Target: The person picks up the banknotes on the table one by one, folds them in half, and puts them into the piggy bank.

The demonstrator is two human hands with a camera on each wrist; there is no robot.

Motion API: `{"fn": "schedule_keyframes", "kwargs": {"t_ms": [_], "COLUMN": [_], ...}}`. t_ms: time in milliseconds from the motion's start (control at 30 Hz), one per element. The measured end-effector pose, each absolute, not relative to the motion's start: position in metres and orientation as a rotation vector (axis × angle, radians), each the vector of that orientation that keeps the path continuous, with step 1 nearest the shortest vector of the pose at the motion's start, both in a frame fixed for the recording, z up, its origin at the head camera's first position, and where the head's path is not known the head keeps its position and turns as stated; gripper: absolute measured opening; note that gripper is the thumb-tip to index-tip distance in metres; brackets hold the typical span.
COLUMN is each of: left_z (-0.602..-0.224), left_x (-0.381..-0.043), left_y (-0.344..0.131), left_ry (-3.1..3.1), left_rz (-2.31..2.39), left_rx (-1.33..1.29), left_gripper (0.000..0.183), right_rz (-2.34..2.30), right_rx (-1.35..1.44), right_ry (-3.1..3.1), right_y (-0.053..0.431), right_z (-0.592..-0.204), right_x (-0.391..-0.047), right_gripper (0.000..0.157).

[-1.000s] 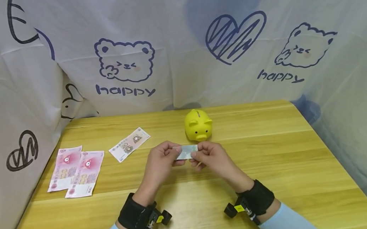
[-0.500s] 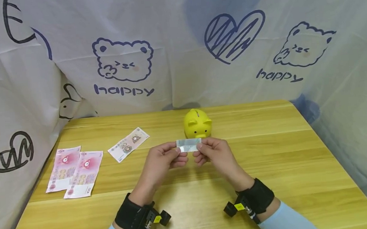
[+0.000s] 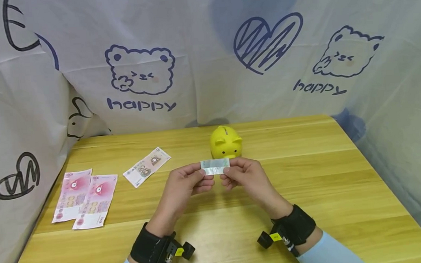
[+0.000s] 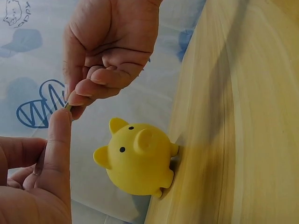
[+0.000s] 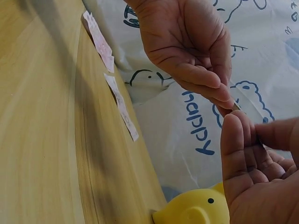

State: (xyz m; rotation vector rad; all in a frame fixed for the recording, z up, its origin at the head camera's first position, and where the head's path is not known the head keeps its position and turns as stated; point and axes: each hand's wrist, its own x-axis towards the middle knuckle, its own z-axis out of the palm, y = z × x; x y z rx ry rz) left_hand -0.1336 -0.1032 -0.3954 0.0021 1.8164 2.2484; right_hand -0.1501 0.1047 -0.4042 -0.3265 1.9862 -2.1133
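A folded greenish banknote point(image 3: 215, 167) is held level between both hands, in front of the yellow piggy bank point(image 3: 226, 140). My left hand point(image 3: 189, 182) pinches its left end with thumb and fingers, and my right hand point(image 3: 243, 174) pinches the right end. In the left wrist view the piggy bank point(image 4: 140, 161) stands on the table beyond the hands, its snout facing me. Its coin slot shows on top in the head view. Only a thin edge of the note shows in the wrist views, the fingers covering the rest.
Two pink banknotes point(image 3: 98, 200) lie overlapping at the left of the wooden table point(image 3: 328, 188). A paler brownish banknote point(image 3: 147, 167) lies slantwise between them and the piggy bank. A white printed cloth point(image 3: 206, 66) hangs behind and at both sides.
Both hands have raised the folded note a little, away from the table and over the pig's lower face. In the last half second they have hardly moved.
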Motion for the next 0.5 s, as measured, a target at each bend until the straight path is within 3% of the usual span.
{"fn": "schedule_keyframes", "kwargs": {"t_ms": [500], "left_z": [-0.3958], "left_x": [-0.1346], "left_y": [-0.1027], "left_ry": [1.819], "left_rz": [2.297], "left_rx": [-0.017], "left_gripper": [0.027], "right_rz": [-2.202], "right_rx": [-0.299], "right_ry": [1.947], "right_y": [0.1036], "right_z": [-0.4025], "right_x": [-0.1496], "right_gripper": [0.033]}}
